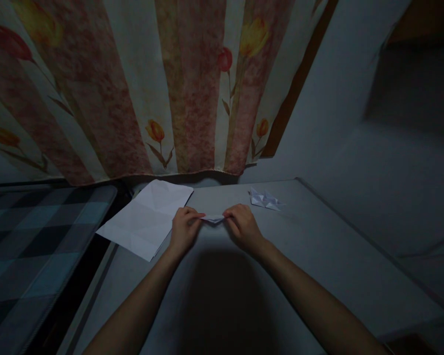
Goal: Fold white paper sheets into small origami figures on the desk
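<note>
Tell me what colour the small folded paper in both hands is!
The folded paper is white in the head view.

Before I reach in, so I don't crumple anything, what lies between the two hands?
A folded white paper, its ends held by left hand and right hand, in the head view.

Worktop is in the middle, curtain hanging behind its far edge, mattress off left across a gap. Paper sheets lie on the worktop's left side, one corner poking out past the edge. Just right of those, the folded paper sits between the left fingers and right fingers. There's a paper figure on the worktop too, farther right and a bit behind the right fingers, then wall on the far right.
</note>
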Demonstrator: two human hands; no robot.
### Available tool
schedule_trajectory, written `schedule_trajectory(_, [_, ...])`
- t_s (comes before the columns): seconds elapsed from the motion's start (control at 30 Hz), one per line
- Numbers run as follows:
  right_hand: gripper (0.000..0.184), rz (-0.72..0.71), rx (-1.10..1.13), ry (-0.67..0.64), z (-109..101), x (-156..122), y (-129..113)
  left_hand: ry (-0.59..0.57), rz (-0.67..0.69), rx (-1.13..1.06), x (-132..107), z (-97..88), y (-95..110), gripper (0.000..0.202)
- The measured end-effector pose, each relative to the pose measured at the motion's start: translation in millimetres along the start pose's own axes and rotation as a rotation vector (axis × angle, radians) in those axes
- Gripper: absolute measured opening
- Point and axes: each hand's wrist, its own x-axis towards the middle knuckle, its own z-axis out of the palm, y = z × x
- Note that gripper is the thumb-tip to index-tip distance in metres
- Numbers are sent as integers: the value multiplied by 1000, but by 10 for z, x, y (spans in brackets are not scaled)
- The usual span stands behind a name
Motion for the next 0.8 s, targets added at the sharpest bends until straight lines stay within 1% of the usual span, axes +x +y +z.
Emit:
schedule_trajectory(0.03, [15,-79,-43,2,-19,-14,6,54,37,27,0,-25,10,18])
schedule_trajectory(0.07, [17,-143,-83,-13,-27,-32,27,73,79,65,-6,-41,10,19])
schedule_trajectory(0.1, [18,-191,-123,-38,-24,-53,61,61,121,106,-15,-46,0,19])
schedule_trajectory(0.13, [20,-227,-162,-71,-14,-76,102,20,162,142,-28,-41,-18,19])
schedule_trajectory(0.17, [20,-254,-198,-112,2,-99,145,-45,203,170,-43,-27,-43,20])
schedule_trajectory(0.27, [21,-286,-263,-268,49,-155,231,-295,312,199,-82,26,-120,25])
schedule_trajectory(0.33, [19,-257,-261,-361,58,-170,227,-405,351,190,-95,43,-148,30])
schedule_trajectory(0.4, [22,-200,-213,-407,55,-165,190,-442,359,171,-94,43,-155,31])
schedule_trajectory(0.47, [24,-124,-121,-401,56,-139,154,-435,345,156,-85,43,-152,26])
schedule_trajectory(0.53, [15,-25,-13,-362,77,-99,143,-404,309,166,-75,57,-148,24])
schedule_trajectory(0.6, [21,81,51,-299,116,-60,156,-380,280,205,-69,86,-140,26])
schedule_trajectory(0.63, [21,119,53,-263,140,-45,164,-378,275,234,-68,102,-132,27])
schedule_trajectory(0.7, [18,148,-3,-213,187,-24,172,-395,283,295,-71,131,-111,29])
schedule_trajectory(0.73, [21,147,-56,-206,207,-18,167,-407,292,324,-75,141,-99,32])
schedule_trajectory(0.8, [29,147,-188,-234,238,-11,141,-433,312,366,-80,153,-75,39])
